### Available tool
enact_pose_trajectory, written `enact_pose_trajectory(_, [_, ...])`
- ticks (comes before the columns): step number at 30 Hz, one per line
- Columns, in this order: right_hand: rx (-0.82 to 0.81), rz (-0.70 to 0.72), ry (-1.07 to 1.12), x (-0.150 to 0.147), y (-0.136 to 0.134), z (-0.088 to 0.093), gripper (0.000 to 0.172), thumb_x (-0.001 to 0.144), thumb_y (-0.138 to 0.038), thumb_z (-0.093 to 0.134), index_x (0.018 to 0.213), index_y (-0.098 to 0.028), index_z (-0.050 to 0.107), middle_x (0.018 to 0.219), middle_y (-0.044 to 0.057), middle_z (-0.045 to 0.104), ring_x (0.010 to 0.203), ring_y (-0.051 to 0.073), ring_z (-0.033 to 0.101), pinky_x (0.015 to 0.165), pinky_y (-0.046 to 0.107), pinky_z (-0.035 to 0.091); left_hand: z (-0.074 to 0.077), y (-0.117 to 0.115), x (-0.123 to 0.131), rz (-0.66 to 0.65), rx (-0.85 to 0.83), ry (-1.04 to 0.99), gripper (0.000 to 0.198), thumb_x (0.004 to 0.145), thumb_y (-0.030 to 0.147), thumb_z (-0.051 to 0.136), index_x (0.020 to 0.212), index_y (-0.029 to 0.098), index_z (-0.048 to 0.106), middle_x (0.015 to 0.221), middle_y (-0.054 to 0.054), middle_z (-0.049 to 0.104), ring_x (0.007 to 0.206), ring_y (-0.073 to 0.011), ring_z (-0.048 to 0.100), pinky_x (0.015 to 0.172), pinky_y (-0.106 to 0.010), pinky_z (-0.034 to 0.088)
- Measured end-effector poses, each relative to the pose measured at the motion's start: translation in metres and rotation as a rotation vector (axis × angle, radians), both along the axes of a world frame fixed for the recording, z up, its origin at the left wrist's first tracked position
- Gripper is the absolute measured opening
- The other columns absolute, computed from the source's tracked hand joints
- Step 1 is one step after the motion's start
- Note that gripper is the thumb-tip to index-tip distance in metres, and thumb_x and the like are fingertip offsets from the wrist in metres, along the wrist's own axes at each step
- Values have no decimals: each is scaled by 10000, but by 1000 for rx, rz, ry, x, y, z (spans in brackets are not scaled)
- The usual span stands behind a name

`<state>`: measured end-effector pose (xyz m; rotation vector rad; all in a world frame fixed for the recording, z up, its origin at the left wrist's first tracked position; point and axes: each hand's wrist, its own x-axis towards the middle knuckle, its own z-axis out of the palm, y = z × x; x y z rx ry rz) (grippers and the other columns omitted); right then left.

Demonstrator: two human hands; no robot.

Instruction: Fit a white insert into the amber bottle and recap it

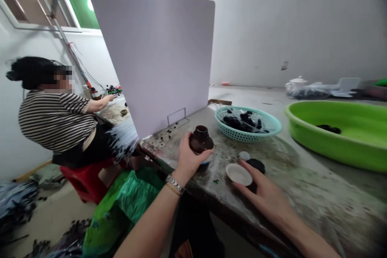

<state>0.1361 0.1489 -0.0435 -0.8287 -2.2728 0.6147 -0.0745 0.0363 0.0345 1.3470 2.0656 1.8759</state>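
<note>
My left hand point(187, 158) is wrapped round a dark brown bottle point(200, 140) that stands upright and uncapped on the worn table point(305, 193). My right hand point(262, 189) pinches a small white round disc point(238, 174) just above the tabletop. A black cap point(256, 165) lies behind my right fingers, with a smaller white piece point(244, 155) beside it. A watch and a thin band sit on my left wrist.
A teal basket point(248, 123) of black parts stands behind the bottle. A big green tub point(338, 133) holds a few black pieces at right. A white upright board point(157, 52) screens the table's left. A person in a striped top sits on a red stool point(83, 179) beyond it. Green bags lie below.
</note>
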Motion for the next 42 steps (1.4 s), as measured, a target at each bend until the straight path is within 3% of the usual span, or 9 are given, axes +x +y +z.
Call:
enact_pose_trajectory(6, [-41,16,65,2,-7,9,628,758,-511,568,1311,-218,514,1313,117,565,1179,312,550,997,476,460,4,8,13,-52,-31,11,764,605,419,793,1243,144,474,1217,-159,569,1143,-297,541,1007,-452,397])
enact_pose_trajectory(13, [-5,68,104,11,-13,35,620,795,-437,592,1349,-181,483,1355,129,523,1219,287,518,1048,460,410,-1,13,13,-95,-27,18,727,640,414,769,1239,131,469,1211,-147,576,1127,-288,551,995,-441,403])
enact_pose_trajectory(25, [49,173,90,14,-7,134,642,780,-381,664,1370,-222,465,1359,100,522,1233,288,504,1045,467,421,-4,9,13,-70,-56,39,724,652,412,751,1256,158,444,1192,-128,569,1104,-286,558,973,-446,420])
enact_pose_trajectory(30, [63,208,65,1,0,165,640,777,-374,667,1361,-194,475,1349,112,530,1237,283,499,1052,463,413,-6,11,13,-67,-48,43,732,645,393,756,1259,156,435,1212,-135,556,1130,-297,545,983,-460,413])
enact_pose_trajectory(42, [140,300,8,-30,7,194,639,781,-341,674,1365,-191,464,1358,117,518,1243,283,492,1049,484,416,-2,9,14,-112,-63,-12,722,646,357,752,1262,162,428,1227,-134,556,1148,-294,531,992,-457,404])
